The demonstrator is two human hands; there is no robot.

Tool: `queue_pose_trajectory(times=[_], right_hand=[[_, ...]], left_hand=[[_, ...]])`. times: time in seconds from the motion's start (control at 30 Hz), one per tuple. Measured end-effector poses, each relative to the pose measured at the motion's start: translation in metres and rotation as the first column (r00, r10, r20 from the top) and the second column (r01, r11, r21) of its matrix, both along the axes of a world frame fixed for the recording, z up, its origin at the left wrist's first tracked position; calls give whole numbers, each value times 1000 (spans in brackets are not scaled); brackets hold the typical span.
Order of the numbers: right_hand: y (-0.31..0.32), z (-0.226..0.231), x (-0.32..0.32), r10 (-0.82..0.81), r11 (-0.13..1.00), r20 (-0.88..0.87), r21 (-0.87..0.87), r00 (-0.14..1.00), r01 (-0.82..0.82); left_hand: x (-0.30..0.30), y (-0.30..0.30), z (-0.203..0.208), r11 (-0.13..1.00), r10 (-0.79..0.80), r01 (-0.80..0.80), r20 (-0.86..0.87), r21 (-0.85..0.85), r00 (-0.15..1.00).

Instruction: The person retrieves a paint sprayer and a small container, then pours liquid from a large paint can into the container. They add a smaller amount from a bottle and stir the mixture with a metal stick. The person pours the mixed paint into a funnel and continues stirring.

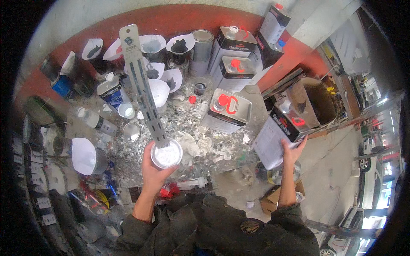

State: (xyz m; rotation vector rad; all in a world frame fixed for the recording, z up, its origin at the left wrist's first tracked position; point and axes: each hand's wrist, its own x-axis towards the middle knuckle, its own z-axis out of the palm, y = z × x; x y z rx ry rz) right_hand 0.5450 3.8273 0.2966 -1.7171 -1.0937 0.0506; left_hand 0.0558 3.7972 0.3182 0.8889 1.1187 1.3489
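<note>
My left hand (154,173) is wrapped round a small white cup (180,155) that holds a white, paint-like substance. A long slotted metal mixing stick (143,81) stands in the cup and leans toward the far left. On the right, my right hand (291,152) grips a rectangular metal can (277,136) with a dark and white label and a red handle, held tilted at the table's right side. Between the hands, farther back, a similar can (226,112) with a red cap sits on the table. A small red cap (192,99) lies left of it.
Several paint tins with paper strainers (179,45) line the red back wall. More rectangular cans (236,70) stand at the back right. A clear bottle (97,121), a round lid (131,132) and a white-lined pot (85,157) are at left. The tabletop (198,160) is crusted with dried paint. A cardboard box (314,102) is at far right.
</note>
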Motion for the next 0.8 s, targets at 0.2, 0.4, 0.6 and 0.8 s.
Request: queue_pose_trajectory(times=[0.2,0.4,0.6,0.8], right_hand=[[48,-51,-3,-146,976,2,166,989,143],[9,-80,-18,-60,969,-89,232,994,79],[-31,14,-43,-176,980,102,117,979,164],[5,158,-197,683,713,-302,81,665,-696]], left_hand=[[-13,-13,2,1000,0,0,-24,9,1000],[-9,-17,4,999,-43,43,0,21,999],[-5,-11,2,986,-159,156,62,55,985],[-2,-8,6,960,-268,264,40,93,963]])
